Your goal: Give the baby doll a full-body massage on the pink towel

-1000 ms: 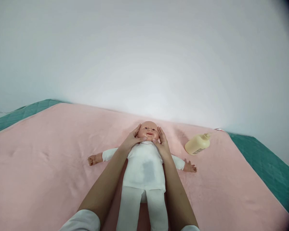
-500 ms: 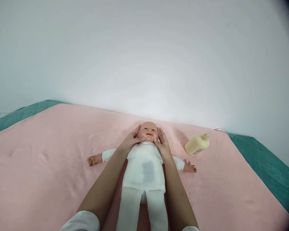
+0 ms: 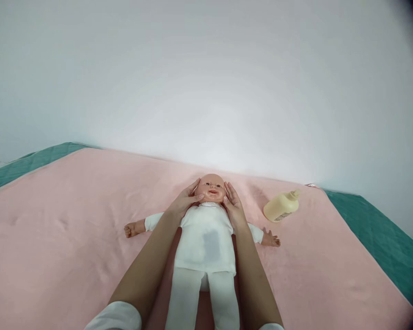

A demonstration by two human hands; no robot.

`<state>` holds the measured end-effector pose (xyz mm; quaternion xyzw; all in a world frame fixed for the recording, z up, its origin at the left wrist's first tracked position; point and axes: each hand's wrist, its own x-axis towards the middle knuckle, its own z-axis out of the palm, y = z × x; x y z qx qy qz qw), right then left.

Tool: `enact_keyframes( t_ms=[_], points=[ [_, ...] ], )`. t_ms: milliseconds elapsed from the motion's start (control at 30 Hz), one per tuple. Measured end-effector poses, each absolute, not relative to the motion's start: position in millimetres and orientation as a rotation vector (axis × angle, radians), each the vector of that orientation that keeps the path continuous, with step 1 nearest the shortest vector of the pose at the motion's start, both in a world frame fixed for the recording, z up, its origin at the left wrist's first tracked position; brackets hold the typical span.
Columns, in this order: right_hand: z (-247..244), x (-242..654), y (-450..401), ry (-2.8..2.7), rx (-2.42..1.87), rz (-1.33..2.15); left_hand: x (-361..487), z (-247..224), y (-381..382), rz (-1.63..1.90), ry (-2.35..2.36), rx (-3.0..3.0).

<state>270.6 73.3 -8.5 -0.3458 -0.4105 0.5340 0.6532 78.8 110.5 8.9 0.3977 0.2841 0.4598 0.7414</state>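
Note:
A bald baby doll [image 3: 206, 238] in a white long-sleeved top and white trousers lies on its back, arms spread wide. My left hand [image 3: 187, 198] cups the side of its head at the left, fingers along the temple and thumb on the cheek by the mouth corner. At the other side, my right hand [image 3: 233, 202] mirrors this, with its fingers beside the head and its thumb at the jaw. Between them the two hands hold the head. A grey patch marks the front of the top.
To the right of the doll stands a pale yellow pump bottle [image 3: 281, 206]. A pink cloth [image 3: 72, 238] lies under everything, over a green quilted cover [image 3: 375, 233] that shows at both sides. A pale wall [image 3: 206, 82] rises behind.
Both thumbs have slid outward from near the chin over the doll's cheeks. The fingers still rest along the sides of the head, and the doll and bottle have stayed in place.

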Motion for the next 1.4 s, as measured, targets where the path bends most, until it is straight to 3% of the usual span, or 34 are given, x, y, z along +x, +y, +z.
enact_keyframes(
  t_ms=[533, 933, 1167, 1267, 1400],
  points=[
    [-9, 271, 74, -0.915, -0.796, 1.22, 79, 5, 112, 0.999, 0.565, 0.831],
    [-7, 273, 73, -0.972, -0.917, 1.134, 90, 16, 110, 1.074, 0.77, 0.852],
    [27, 286, 53, -1.147, -1.174, 0.686, 93, 45, 91, 1.392, 1.189, 1.342],
    [55, 306, 34, -1.225, -1.159, 0.466, 101, 84, 60, 1.43, 1.081, 1.546],
    [85, 348, 9, -1.153, -1.247, 0.221, 135, 121, 35, 1.219, 0.846, 1.768]
  ],
)
